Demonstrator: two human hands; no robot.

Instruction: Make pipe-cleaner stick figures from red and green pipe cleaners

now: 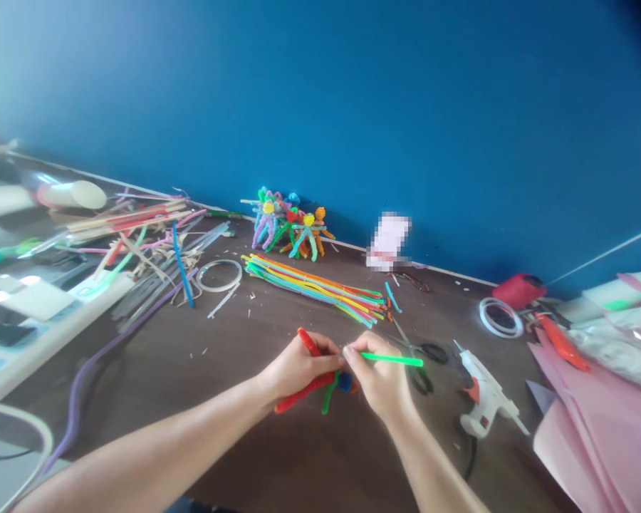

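My left hand is closed round a red pipe cleaner bent into a small figure, with a blue pompom and a green piece hanging below it. Touching it from the right, my right hand pinches a green pipe cleaner that sticks out toward the right. Both hands hover just above the dark brown table.
A bundle of coloured pipe cleaners lies behind the hands. Finished pipe-cleaner figures stand against the blue wall. Scissors and a white glue gun lie right. Pink paper, tape rolls, sticks and straws crowd the sides.
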